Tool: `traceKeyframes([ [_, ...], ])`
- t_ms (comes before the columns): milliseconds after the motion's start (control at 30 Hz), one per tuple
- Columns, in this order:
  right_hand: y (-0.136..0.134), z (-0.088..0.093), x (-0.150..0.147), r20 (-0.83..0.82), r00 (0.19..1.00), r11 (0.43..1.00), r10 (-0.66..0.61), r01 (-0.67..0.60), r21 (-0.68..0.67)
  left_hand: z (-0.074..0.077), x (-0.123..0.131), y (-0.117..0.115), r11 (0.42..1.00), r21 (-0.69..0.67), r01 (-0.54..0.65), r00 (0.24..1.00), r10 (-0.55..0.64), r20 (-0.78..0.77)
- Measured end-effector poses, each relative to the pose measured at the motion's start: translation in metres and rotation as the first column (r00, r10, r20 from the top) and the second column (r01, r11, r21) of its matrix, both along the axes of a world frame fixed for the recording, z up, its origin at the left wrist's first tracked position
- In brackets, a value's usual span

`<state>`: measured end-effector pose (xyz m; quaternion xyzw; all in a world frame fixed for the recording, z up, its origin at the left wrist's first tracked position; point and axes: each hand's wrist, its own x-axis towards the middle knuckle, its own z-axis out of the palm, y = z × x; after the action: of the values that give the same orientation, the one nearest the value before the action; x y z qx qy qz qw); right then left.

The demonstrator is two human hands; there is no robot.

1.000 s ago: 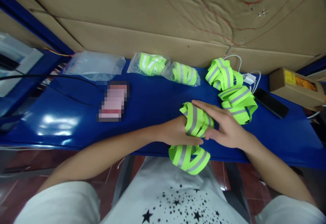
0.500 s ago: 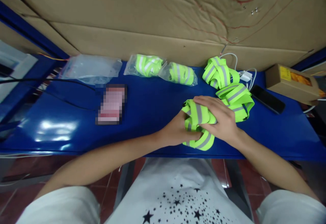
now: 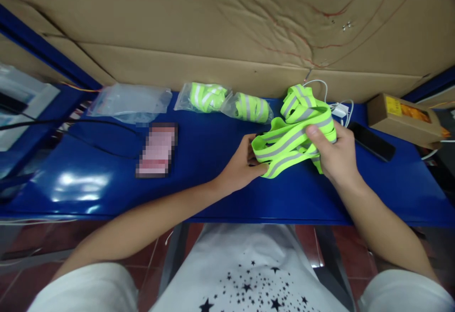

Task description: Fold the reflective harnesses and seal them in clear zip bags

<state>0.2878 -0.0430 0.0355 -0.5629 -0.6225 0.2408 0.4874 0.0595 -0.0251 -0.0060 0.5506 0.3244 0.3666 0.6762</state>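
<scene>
Loops of neon yellow-green reflective strap point(image 3: 284, 147) with grey stripes stretch between my two hands over the blue table. My left hand point(image 3: 239, 167) grips their left end, its thumb below and its other fingers partly hidden behind the loops. Closed on the right end is my right hand point(image 3: 339, 153), with its thumb on top of the strap. A further loose bundle of the same strap point(image 3: 298, 98) lies just behind. Whether the strap in my hands is one bundle or two, I cannot tell.
Two clear bags of rolled strap, a left bag point(image 3: 208, 98) and a right bag point(image 3: 250, 108), lie at the back. Flat plastic bags point(image 3: 131, 101) and a blurred phone point(image 3: 157, 151) are leftward. Rightward are a black phone point(image 3: 373, 141), white charger point(image 3: 340, 110) and cardboard box point(image 3: 401, 118).
My hands have moved apart, the right one going rightward. The compact bundle they pressed together is now drawn out into long loops. The loose bundle that lay at right is no longer distinct.
</scene>
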Motion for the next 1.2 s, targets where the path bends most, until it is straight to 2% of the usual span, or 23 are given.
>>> traceKeyframes([
  [67, 0.001, 0.000, -0.005, -0.074, 0.997, 1.000, -0.008, 0.008, 0.006, 0.000, -0.003, 0.004, 0.993, 0.110, -0.046, 0.997, 0.052, -0.054],
  [133, -0.001, 0.002, -0.009, -0.051, 0.999, 1.000, -0.009, 0.010, 0.024, 0.002, -0.006, 0.006, 0.939, 0.326, -0.111, 0.980, 0.158, -0.120],
  [200, -0.004, 0.006, -0.011, 0.095, 0.993, 0.991, -0.068, 0.056, 0.121, 0.006, -0.009, 0.004, 0.807, 0.578, -0.121, 0.949, 0.264, -0.170],
  [267, -0.007, 0.007, -0.010, 0.280, 0.948, 0.960, -0.151, 0.074, 0.270, 0.012, -0.011, 0.001, 0.671, 0.739, -0.063, 0.939, 0.290, -0.183],
  [300, -0.008, 0.006, -0.009, 0.353, 0.921, 0.942, -0.167, 0.044, 0.332, 0.015, -0.011, -0.002, 0.634, 0.773, -0.033, 0.946, 0.269, -0.181],
  [333, -0.009, 0.005, -0.008, 0.411, 0.899, 0.929, -0.151, -0.013, 0.369, 0.017, -0.012, -0.004, 0.622, 0.783, -0.017, 0.956, 0.239, -0.170],
  [400, -0.011, 0.002, -0.006, 0.485, 0.873, 0.912, -0.054, -0.155, 0.380, 0.022, -0.013, -0.005, 0.647, 0.762, -0.019, 0.972, 0.190, -0.138],
  [500, -0.015, -0.001, -0.009, 0.497, 0.860, 0.871, 0.116, -0.329, 0.365, 0.026, -0.015, 0.000, 0.712, 0.702, -0.029, 0.985, 0.141, -0.102],
  [567, -0.017, -0.001, -0.014, 0.468, 0.864, 0.834, 0.185, -0.390, 0.391, 0.026, -0.015, 0.006, 0.776, 0.628, 0.065, 0.989, 0.034, -0.143],
  [633, -0.018, -0.001, -0.017, 0.454, 0.866, 0.804, 0.209, -0.416, 0.424, 0.023, -0.015, 0.008, 0.852, 0.488, 0.190, 0.973, -0.095, -0.212],
  [700, -0.017, -0.002, -0.019, 0.456, 0.870, 0.805, 0.185, -0.401, 0.437, 0.018, -0.012, 0.005, 0.907, 0.344, 0.243, 0.957, -0.166, -0.239],
  [767, -0.015, -0.004, -0.019, 0.459, 0.880, 0.829, 0.126, -0.347, 0.438, 0.013, -0.007, 0.000, 0.948, 0.245, 0.205, 0.972, -0.168, -0.163],
  [867, -0.012, -0.004, -0.018, 0.431, 0.902, 0.849, 0.024, -0.246, 0.467, 0.009, 0.001, -0.007, 0.993, 0.083, 0.089, 0.995, -0.093, 0.038],
  [967, -0.010, -0.001, -0.017, 0.356, 0.931, 0.856, -0.078, -0.120, 0.502, 0.007, 0.005, -0.008, 0.999, -0.039, 0.018, 0.994, -0.014, 0.105],
  [1033, -0.009, 0.000, -0.017, 0.314, 0.939, 0.866, -0.144, -0.034, 0.499, 0.006, 0.004, -0.007, 1.000, 0.023, -0.003, 0.996, 0.001, 0.084],
  [1100, -0.009, 0.000, -0.017, 0.288, 0.939, 0.875, -0.188, 0.028, 0.483, 0.007, 0.001, -0.005, 0.982, 0.187, 0.001, 1.000, 0.001, -0.006],
  [1200, -0.008, 0.001, -0.018, 0.265, 0.941, 0.896, -0.212, 0.078, 0.438, 0.014, -0.007, -0.004, 0.896, 0.429, 0.112, 0.966, 0.003, -0.258],
])
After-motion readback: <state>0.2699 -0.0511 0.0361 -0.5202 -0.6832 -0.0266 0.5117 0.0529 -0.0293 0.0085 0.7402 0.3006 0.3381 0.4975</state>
